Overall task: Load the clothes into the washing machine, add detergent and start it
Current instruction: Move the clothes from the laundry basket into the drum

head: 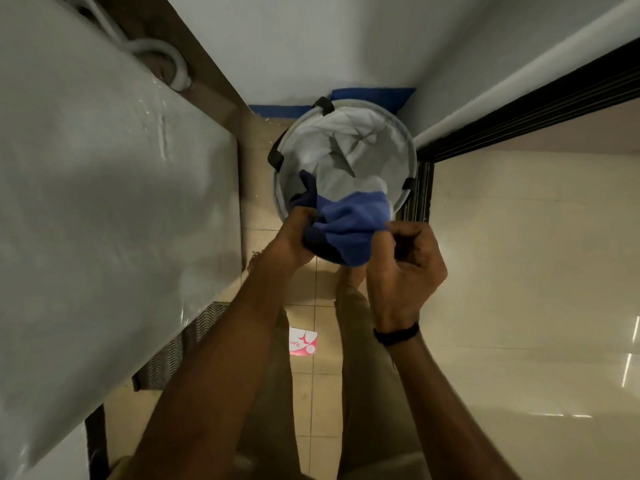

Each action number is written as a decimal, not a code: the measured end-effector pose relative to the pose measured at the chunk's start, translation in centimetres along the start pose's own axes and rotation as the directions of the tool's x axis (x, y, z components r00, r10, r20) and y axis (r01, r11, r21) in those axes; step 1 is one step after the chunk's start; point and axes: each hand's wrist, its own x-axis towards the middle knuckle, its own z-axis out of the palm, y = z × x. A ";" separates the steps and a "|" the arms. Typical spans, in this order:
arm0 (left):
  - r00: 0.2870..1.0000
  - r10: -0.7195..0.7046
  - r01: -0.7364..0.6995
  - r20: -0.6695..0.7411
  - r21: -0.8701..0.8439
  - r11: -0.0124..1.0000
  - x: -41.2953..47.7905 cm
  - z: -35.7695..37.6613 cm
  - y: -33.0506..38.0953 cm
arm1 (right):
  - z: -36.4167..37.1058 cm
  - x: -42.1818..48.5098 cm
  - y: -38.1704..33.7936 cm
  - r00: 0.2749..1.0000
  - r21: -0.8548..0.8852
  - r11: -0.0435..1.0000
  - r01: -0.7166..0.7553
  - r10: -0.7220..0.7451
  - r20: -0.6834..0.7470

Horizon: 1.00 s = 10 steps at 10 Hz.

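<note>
A round grey laundry basket [408,157] with black handles stands on the tiled floor ahead of me, lined in white and holding pale cloth. Over its near rim hangs a bunched blue garment [349,220] with dark parts. My left hand [294,239] grips the garment's left side. My right hand [405,268] pinches its right edge with curled fingers; a black band circles that wrist. A large white surface covered in clear plastic, possibly the washing machine [104,188], fills the left side.
A grey hose [162,55] loops behind the white surface. A pink and white packet [303,342] lies on the floor between my legs. A black door track [526,109] and a glossy cream floor lie to the right. Blue items rest against the wall behind the basket.
</note>
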 end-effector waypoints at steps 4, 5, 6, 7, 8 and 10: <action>0.950 0.302 -0.309 0.074 0.101 0.946 -27.5 -2.6 -0.1 | -3.1 3.4 -10.1 0.436 -0.022 0.736 -0.676 0.425 0.793; 0.894 0.444 -0.447 0.064 0.214 0.869 -34.0 -5.7 0.0 | -3.4 1.4 -15.9 0.283 -0.009 0.748 -0.663 0.263 0.922; 0.703 0.711 -0.676 0.012 0.320 0.664 -37.7 -9.2 -0.1 | -3.3 -1.2 -20.9 0.160 -0.006 0.726 -0.688 0.159 0.974; 0.516 0.851 -0.770 -0.094 0.384 0.509 -39.6 -11.6 -0.1 | -2.6 -3.4 -24.9 0.091 -0.005 0.765 -0.644 0.083 0.992; 0.343 0.924 -0.777 -0.168 0.501 0.380 -41.0 -14.0 0.0 | -1.2 -5.8 -28.4 0.059 0.016 0.799 -0.601 0.025 0.998; 0.150 0.836 -0.698 -0.528 0.543 0.468 -45.8 -25.1 0.2 | 5.9 -15.1 -36.0 0.277 0.194 0.854 -0.483 -0.061 0.959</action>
